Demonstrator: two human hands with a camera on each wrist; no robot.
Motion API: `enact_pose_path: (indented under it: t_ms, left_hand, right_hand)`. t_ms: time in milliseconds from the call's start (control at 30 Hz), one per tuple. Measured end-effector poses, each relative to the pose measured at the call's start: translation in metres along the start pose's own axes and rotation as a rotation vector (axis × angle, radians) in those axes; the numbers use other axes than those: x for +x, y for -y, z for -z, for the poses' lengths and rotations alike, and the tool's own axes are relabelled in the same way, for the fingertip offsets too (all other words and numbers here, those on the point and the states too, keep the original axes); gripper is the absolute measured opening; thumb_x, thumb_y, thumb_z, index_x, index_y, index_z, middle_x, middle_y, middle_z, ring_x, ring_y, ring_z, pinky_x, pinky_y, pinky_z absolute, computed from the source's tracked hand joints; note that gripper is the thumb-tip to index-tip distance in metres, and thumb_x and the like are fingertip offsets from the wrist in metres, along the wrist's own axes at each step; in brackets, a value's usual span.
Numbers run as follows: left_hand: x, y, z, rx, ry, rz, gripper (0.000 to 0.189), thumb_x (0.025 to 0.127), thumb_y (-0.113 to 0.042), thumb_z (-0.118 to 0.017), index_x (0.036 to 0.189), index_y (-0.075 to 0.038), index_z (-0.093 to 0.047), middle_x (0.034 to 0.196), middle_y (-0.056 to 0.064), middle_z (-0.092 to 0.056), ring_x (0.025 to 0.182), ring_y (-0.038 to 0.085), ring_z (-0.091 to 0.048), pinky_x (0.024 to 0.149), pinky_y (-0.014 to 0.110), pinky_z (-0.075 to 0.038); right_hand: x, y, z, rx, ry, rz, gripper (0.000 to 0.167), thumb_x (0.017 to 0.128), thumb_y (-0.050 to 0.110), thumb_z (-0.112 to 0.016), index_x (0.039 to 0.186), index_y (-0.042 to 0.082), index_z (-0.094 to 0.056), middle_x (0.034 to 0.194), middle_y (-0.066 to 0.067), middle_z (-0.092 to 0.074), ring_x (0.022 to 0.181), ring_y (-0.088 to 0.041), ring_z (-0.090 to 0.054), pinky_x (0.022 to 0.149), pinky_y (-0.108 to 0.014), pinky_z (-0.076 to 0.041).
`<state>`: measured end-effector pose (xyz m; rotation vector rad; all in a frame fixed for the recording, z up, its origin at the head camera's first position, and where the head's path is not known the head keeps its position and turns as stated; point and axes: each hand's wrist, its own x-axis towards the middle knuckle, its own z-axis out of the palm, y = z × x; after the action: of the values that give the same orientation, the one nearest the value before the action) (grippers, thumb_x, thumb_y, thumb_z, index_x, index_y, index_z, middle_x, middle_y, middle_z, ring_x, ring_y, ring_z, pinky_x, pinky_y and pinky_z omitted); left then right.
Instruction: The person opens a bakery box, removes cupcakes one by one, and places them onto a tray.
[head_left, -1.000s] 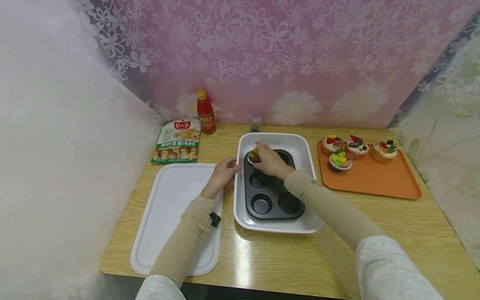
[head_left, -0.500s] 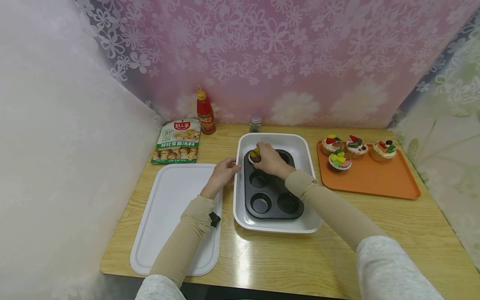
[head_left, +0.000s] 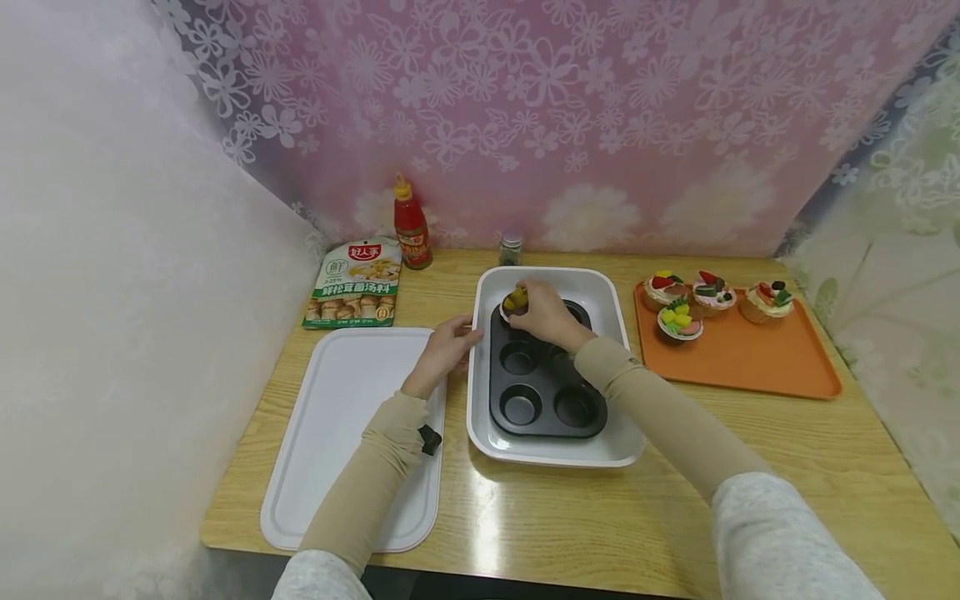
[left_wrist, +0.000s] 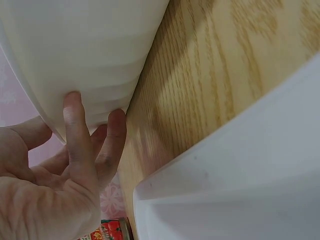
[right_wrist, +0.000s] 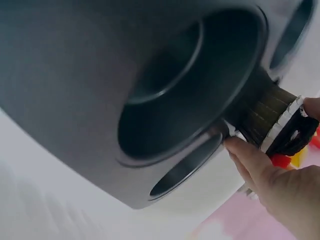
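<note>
My right hand (head_left: 547, 317) pinches a cupcake (head_left: 515, 301) with yellow and dark topping, over the far left cup of a black muffin tin (head_left: 545, 398). In the right wrist view the cupcake (right_wrist: 272, 117) shows a ridged brown cup and white frill, tilted beside a tin hollow, with thumb and finger on either side. The tin lies in a white deep tray (head_left: 474, 417). My left hand (head_left: 442, 352) holds that tray's left rim. From the left wrist, its fingertips (left_wrist: 74, 102) press the outer wall while another digit passes behind the rim.
Several fruit-topped cupcakes (head_left: 714, 294) sit on an orange tray (head_left: 750, 358) at right. A flat white tray (head_left: 352, 433) lies under my left forearm. Behind stand a green food pouch (head_left: 352, 283), a red sauce bottle (head_left: 412, 225) and a small jar (head_left: 511, 248).
My right hand has shifted slightly away from me and to the right, and the cupcake has risen a little at the far left cup. The left hand has stayed put.
</note>
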<state>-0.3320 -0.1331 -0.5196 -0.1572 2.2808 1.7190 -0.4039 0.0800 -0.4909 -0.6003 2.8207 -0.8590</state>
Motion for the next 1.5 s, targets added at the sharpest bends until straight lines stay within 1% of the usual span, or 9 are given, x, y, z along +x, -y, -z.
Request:
enact_pose_path:
  t_ms: [167,333,467,667,800,900,1067,1333,1500]
  left_hand:
    - [0.001,0.0,-0.003,0.011,0.001,0.003,0.043,0.108,-0.03,-0.061,0.149,-0.018,-0.059,0.139,0.013,-0.067,0.107,0.022,-0.068,0.068,0.025,-0.055]
    - [0.001,0.001,-0.003,0.008,0.001,0.003,0.043,0.108,-0.03,-0.061,0.149,-0.017,-0.058,0.139,0.013,-0.067,0.109,0.023,-0.068,0.069,0.025,-0.056]
    - [0.0,0.0,-0.003,0.007,0.011,0.0,0.044,0.108,-0.029,-0.06,0.15,-0.016,-0.057,0.141,0.013,-0.066,0.111,0.025,-0.069,0.069,0.026,-0.056]
    - [-0.002,-0.001,-0.002,0.012,0.0,-0.006,0.045,0.108,-0.029,-0.061,0.151,-0.016,-0.057,0.141,0.013,-0.066,0.112,0.025,-0.069,0.072,0.028,-0.058]
    - [-0.002,-0.001,-0.001,0.018,-0.004,-0.006,0.045,0.108,-0.029,-0.061,0.15,-0.016,-0.057,0.139,0.014,-0.066,0.108,0.024,-0.069,0.072,0.028,-0.059]
    - [-0.001,-0.001,-0.001,0.017,-0.005,-0.006,0.045,0.108,-0.029,-0.061,0.15,-0.016,-0.057,0.139,0.014,-0.066,0.108,0.024,-0.069,0.07,0.027,-0.058]
    - [-0.001,0.001,0.0,0.022,-0.008,-0.001,0.045,0.108,-0.031,-0.061,0.15,-0.016,-0.057,0.14,0.014,-0.066,0.107,0.023,-0.068,0.068,0.025,-0.056]
    - [-0.002,-0.001,-0.001,0.048,-0.001,-0.004,0.047,0.109,-0.032,-0.059,0.152,-0.016,-0.055,0.142,0.014,-0.065,0.11,0.023,-0.066,0.069,0.025,-0.055]
    - [-0.002,-0.003,-0.002,0.052,-0.002,0.003,0.047,0.108,-0.034,-0.06,0.152,-0.016,-0.055,0.143,0.014,-0.065,0.106,0.022,-0.067,0.067,0.023,-0.054]
  right_hand:
    - [-0.003,-0.005,0.014,0.049,-0.013,0.017,0.07,0.092,0.022,-0.079,0.149,-0.006,-0.048,0.142,-0.027,-0.057,0.126,-0.04,-0.058,0.109,-0.053,-0.05]
    - [-0.009,-0.01,0.03,0.064,-0.035,-0.024,0.077,0.092,0.031,-0.082,0.152,-0.001,-0.046,0.145,-0.028,-0.052,0.128,-0.041,-0.055,0.112,-0.055,-0.047]
    - [-0.018,-0.014,0.044,0.091,-0.044,-0.047,0.08,0.092,0.029,-0.081,0.155,-0.001,-0.042,0.148,-0.027,-0.052,0.131,-0.041,-0.054,0.115,-0.056,-0.045]
    - [-0.031,-0.026,0.068,0.097,-0.065,-0.061,0.077,0.094,0.024,-0.08,0.155,-0.001,-0.041,0.147,-0.026,-0.054,0.131,-0.042,-0.056,0.115,-0.057,-0.048]
    - [-0.043,-0.035,0.084,0.109,-0.069,-0.09,0.076,0.096,0.025,-0.077,0.157,0.001,-0.038,0.15,-0.027,-0.048,0.132,-0.044,-0.054,0.113,-0.058,-0.048]
    - [-0.051,-0.045,0.096,0.109,-0.086,-0.101,0.075,0.097,0.025,-0.076,0.157,0.003,-0.038,0.151,-0.027,-0.044,0.131,-0.044,-0.052,0.113,-0.06,-0.048]
    - [-0.066,-0.061,0.118,0.079,-0.136,-0.101,0.073,0.096,0.023,-0.077,0.156,0.002,-0.041,0.151,-0.028,-0.045,0.132,-0.044,-0.048,0.113,-0.062,-0.045]
    - [-0.094,-0.096,0.146,0.032,-0.176,-0.164,0.075,0.098,0.028,-0.074,0.158,0.0,-0.038,0.152,-0.031,-0.044,0.133,-0.048,-0.047,0.109,-0.067,-0.043]
    - [-0.11,-0.119,0.158,0.047,-0.207,-0.202,0.078,0.1,0.031,-0.072,0.16,-0.001,-0.034,0.151,-0.034,-0.041,0.132,-0.051,-0.046,0.106,-0.069,-0.044]
